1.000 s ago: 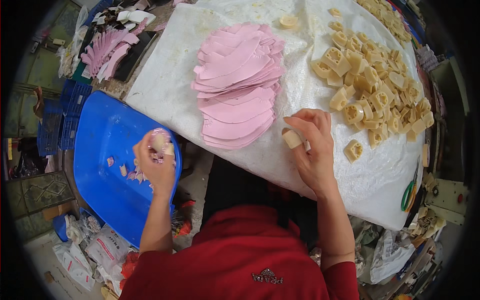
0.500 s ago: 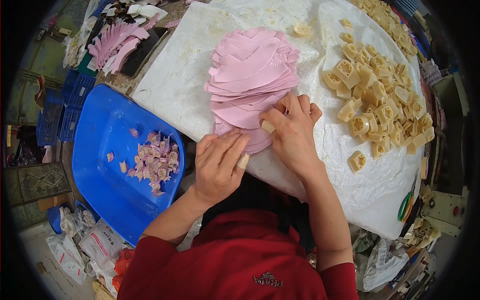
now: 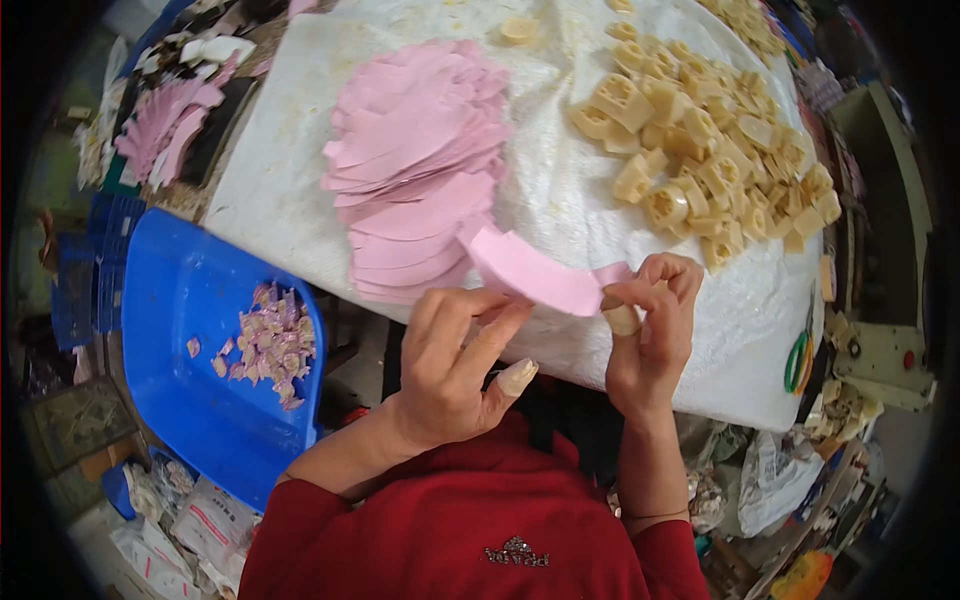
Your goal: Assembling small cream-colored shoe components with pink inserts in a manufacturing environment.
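Note:
A curved pink strip (image 3: 535,272) of thin sheet material hangs above the front of the table, its right end pinched between the thumb and fingers of my right hand (image 3: 652,335). My left hand (image 3: 445,365) has its fingers stretched toward the strip, their tips at its lower edge; the thumb stands apart. Both thumbs have pale tape on their tips. Behind my left hand lies a fanned stack of similar pink pieces (image 3: 420,165). To the right, beige hollow blocks (image 3: 720,150) are heaped on the white cloth (image 3: 560,185).
On the left stands a blue plastic tub (image 3: 180,300) holding pink-wrapped small pieces (image 3: 275,345). Green-handled scissors (image 3: 797,362) lie at the table's right edge. More pink strips (image 3: 165,125) lie at the far left. One beige block (image 3: 520,31) sits apart behind the stack.
A pink strip has come off the front of the stack and is now lifted in my right hand, which moved right and nearer. The view has shifted, so the table appears further left.

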### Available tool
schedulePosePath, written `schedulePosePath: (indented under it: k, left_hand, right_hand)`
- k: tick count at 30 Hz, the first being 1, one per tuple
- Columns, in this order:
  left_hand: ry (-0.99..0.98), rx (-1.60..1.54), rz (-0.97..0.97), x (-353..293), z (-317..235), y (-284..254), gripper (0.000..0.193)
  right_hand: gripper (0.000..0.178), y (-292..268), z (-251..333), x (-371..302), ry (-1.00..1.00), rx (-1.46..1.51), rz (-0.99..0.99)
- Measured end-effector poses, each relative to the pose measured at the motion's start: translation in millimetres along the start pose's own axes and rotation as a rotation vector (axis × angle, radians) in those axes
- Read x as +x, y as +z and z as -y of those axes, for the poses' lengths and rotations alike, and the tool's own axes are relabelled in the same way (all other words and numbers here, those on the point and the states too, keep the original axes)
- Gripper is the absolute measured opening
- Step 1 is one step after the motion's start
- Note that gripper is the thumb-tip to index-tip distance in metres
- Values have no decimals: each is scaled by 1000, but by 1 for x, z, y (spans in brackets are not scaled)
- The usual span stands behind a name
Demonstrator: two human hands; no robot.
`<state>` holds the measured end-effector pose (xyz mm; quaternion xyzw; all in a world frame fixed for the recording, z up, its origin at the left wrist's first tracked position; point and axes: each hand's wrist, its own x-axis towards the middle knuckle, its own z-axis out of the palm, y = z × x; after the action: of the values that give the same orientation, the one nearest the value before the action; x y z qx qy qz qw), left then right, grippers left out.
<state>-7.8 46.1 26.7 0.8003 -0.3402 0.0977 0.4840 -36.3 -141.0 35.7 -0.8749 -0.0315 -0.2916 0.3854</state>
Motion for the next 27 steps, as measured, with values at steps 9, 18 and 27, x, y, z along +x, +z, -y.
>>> schedulePosePath:
  k: [9,18,27]
  left_hand:
    - [161,182,153,16,-15,42,31]
    - [118,104,36,37,4,57,38]
    - [-193,-658,243,23,-14,58,41]
  right_hand:
    - [19,-32,-11,-29,123,54,-184]
    - [14,-46,-20,-40,198,74,-238]
    - [29,-40,-9,-34,40,-49,-60]
